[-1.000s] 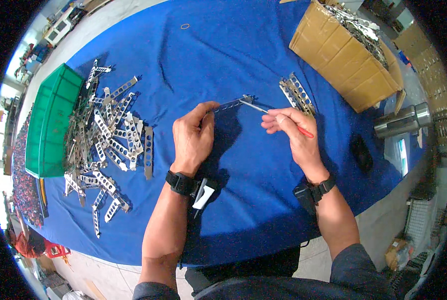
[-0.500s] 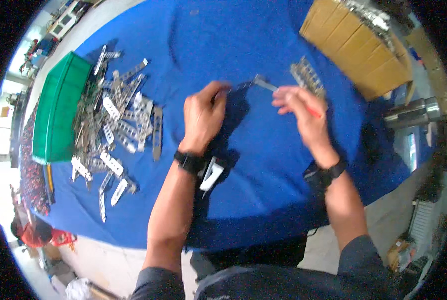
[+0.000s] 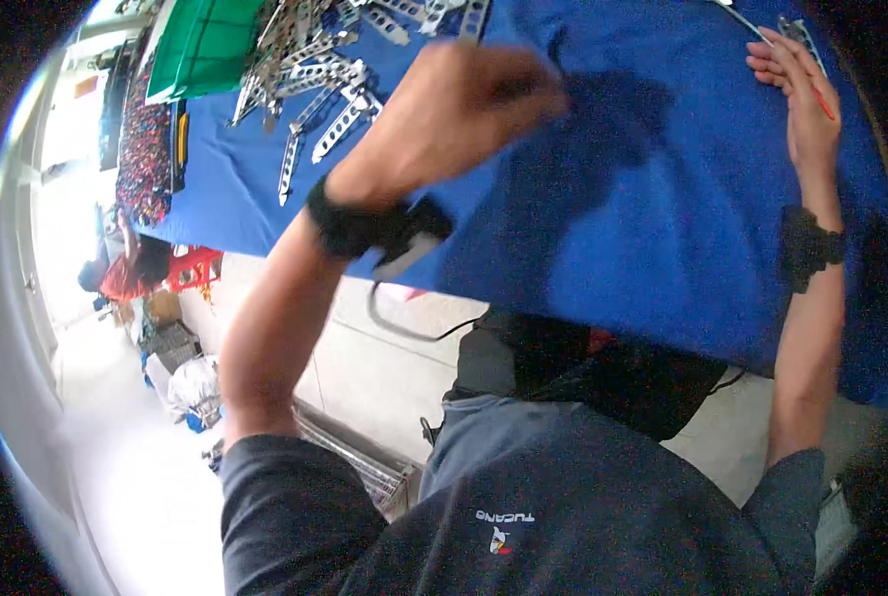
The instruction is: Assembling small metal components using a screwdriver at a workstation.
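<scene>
Left hand point(image 3: 469, 114) moved away; red-handled tool point(image 3: 823, 103) within right hand point(image 3: 807, 111).

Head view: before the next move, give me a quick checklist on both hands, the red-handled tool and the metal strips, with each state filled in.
1. Right hand has the red-handled tool in its grip: ok.
2. Tool's far end visible: cannot tell; the shaft runs up to the picture's top edge.
3. Left hand sharp in the picture: not ok; it is blurred.
4. Left hand free of parts: cannot tell; its fingers are dark and smeared.
5. Hands clear of each other: ok, blue cloth shows between them.
6. Whole pile of perforated metal strips in view: not ok; the top edge cuts it off.
</scene>
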`<state>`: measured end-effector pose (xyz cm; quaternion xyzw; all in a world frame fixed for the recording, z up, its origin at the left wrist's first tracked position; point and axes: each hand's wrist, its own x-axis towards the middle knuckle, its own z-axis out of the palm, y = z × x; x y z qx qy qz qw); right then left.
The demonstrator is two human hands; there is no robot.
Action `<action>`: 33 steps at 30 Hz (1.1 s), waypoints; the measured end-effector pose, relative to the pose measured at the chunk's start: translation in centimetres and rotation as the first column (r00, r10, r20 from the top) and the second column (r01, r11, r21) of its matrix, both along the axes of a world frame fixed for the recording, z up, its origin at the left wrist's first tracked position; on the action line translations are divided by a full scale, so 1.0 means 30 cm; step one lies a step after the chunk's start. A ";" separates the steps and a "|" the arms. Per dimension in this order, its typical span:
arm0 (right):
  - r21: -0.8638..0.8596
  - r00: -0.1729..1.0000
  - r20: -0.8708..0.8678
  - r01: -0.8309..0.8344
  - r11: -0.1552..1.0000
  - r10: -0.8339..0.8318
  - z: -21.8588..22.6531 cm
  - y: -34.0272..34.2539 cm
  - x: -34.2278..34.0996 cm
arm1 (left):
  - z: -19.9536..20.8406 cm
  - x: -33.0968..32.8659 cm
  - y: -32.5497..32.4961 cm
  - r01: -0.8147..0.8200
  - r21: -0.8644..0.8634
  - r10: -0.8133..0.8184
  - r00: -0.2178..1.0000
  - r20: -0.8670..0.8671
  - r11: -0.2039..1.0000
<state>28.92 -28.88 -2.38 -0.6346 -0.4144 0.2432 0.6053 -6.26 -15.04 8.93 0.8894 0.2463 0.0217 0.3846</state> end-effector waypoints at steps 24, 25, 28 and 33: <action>-0.141 0.665 0.725 -0.112 0.984 0.180 0.058 -0.011 -0.114 | -0.508 -1.370 -1.118 -0.869 -0.265 0.215 0.188 -0.958 -0.419; -0.172 0.639 0.737 -0.137 0.976 0.220 0.070 -0.006 -0.116 | -0.599 -1.467 -1.263 -0.811 -0.273 0.203 0.193 -0.960 -0.517; -0.228 0.567 0.777 -0.153 0.962 0.274 0.060 -0.007 -0.107 | -0.739 -1.568 -1.559 -0.702 -0.254 0.178 0.182 -0.967 -0.665; -0.176 0.457 0.862 -0.133 0.976 0.217 0.043 -0.003 -0.089 | -0.649 -1.457 -1.630 -0.744 -0.292 0.253 0.170 -0.952 -0.600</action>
